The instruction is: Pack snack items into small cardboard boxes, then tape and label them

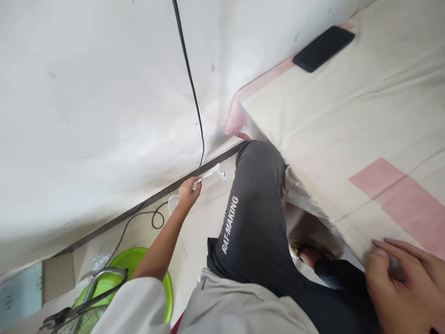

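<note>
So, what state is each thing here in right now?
White item: gripped, far end crumpled
Left hand: closed around it
Right hand: loosely bent, nothing visibly held
Phone: lying flat, dark
Pale cloth: spread out, creased
Wall cable: hanging down
Floor cable: looped
Green basin: partly hidden

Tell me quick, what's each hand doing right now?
Left hand: closed, holding a small white item.
Right hand: loosely open at the edge of the pale cloth, nothing visible in it.
</note>
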A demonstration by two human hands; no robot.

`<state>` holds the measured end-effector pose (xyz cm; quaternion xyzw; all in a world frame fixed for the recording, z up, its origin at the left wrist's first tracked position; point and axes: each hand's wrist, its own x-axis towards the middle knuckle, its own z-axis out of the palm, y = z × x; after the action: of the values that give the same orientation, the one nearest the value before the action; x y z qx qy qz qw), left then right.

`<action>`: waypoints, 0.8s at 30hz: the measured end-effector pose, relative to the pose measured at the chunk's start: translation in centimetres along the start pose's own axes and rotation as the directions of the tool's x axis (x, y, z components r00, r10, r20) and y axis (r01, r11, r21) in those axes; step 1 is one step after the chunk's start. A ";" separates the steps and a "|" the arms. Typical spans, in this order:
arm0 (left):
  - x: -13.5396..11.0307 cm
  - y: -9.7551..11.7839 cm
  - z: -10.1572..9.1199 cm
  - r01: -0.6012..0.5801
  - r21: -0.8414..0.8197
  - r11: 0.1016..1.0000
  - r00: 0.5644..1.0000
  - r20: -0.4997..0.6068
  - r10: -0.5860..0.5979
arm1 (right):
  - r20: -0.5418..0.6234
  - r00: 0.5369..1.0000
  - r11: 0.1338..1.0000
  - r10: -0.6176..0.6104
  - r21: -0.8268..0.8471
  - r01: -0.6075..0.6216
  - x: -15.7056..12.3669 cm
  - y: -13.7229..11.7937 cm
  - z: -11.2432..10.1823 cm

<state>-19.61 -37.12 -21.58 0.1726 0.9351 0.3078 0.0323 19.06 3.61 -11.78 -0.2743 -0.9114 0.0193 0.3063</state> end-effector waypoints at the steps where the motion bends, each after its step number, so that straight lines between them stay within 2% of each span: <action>1: 0.3 1.1 -1.4 -0.044 0.016 0.999 0.999 -0.030 0.044 | -0.055 0.996 0.998 -0.068 0.008 0.069 0.3 -0.4 0.1; 3: 0.9 3.3 -3.9 -0.114 0.051 0.992 0.988 -0.099 0.119 | -0.139 0.978 0.986 -0.158 0.021 0.163 0.7 -0.8 0.3; 6: 1.5 7.3 -7.3 -0.206 0.078 0.975 0.957 -0.194 0.218 | -0.177 0.970 0.984 -0.166 0.041 0.176 0.8 -1.3 0.5; 8: 1.6 10.6 -9.0 -0.275 0.056 0.960 0.929 -0.240 0.281 | -0.169 0.972 0.983 -0.165 0.049 0.175 0.8 -2.0 0.1; 11: 1.6 16.8 -10.5 -0.372 -0.046 0.927 0.895 -0.281 0.346 | -0.107 0.992 0.988 -0.068 0.130 0.082 0.4 -3.5 -1.2; 13: 2.0 21.3 -10.3 -0.339 -0.199 0.919 0.923 -0.259 0.285 | -0.090 0.995 0.971 0.047 0.238 -0.024 -0.1 -4.3 -2.3; 15: 2.8 26.2 -8.9 -0.245 -0.403 0.882 0.969 -0.102 0.223 | -0.097 0.979 0.936 0.179 0.323 -0.140 -1.2 -4.8 -3.4; 16: 3.2 28.7 -7.6 -0.189 -0.490 0.851 0.973 0.021 0.228 | -0.109 0.966 0.920 0.235 0.345 -0.185 -1.9 -5.0 -4.0; 17: 3.5 31.3 -6.0 -0.141 -0.553 0.821 0.953 0.148 0.263 | -0.126 0.953 0.910 0.277 0.352 -0.218 -2.9 -5.1 -4.7; 18: 3.6 33.8 -4.1 -0.105 -0.591 0.800 0.913 0.261 0.313 | -0.142 0.942 0.906 0.304 0.348 -0.240 -3.9 -5.3 -5.3; 20: 3.2 38.4 0.5 -0.065 -0.620 0.782 0.822 0.411 0.395 | -0.155 0.930 0.904 0.334 0.332 -0.269 -6.1 -5.7 -6.4; 22: 2.3 42.3 5.4 -0.065 -0.619 0.783 0.750 0.487 0.447 | -0.152 0.927 0.903 0.343 0.323 -0.282 -7.9 -5.8 -7.0; 24: 1.2 45.3 9.4 -0.098 -0.593 0.799 0.699 0.531 0.480 | -0.152 0.932 0.908 0.330 0.320 -0.270 -9.0 -5.6 -7.0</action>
<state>-5.42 2.62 -2.56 0.4049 0.7004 0.4694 0.3537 26.27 -6.69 -9.88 -0.3636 -0.8089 0.1735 0.4283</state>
